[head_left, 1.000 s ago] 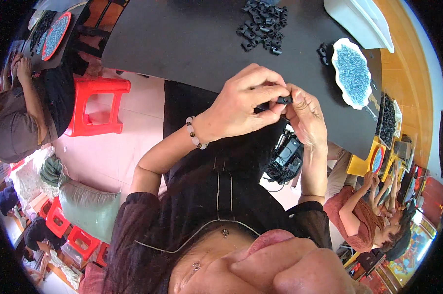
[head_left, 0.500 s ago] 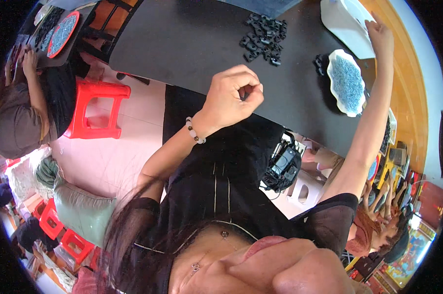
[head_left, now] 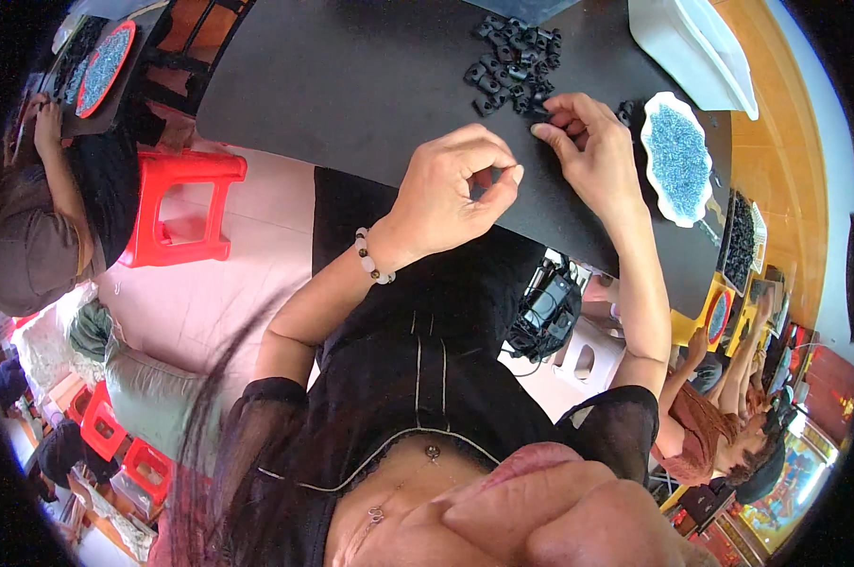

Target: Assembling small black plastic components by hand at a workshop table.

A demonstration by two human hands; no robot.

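Observation:
Above the near edge of the dark table, my left hand (head_left: 449,189) is curled with thumb and fingertips pressed together; whatever it may hold is hidden. My right hand (head_left: 599,161) is at the near right side of a loose pile of small black moulded parts (head_left: 514,64). Its thumb and fingers are apart, with the fingertips close to the nearest parts. A few more black parts (head_left: 625,112) lie just beyond that hand. On the right, a white scalloped dish (head_left: 651,178) holds a heap of tiny blue-grey pieces (head_left: 680,156).
A white plastic bin (head_left: 696,59) stands at the far right of the table (head_left: 351,85). A red stool (head_left: 186,203) and a seated person (head_left: 44,217) at another table are on the left. Other people sit at the lower right. Below the table edge is a black device (head_left: 545,302).
My right hand has come back from the white bin to the black parts, its fingers now apart. My left hand stays nearly in place, still pinched.

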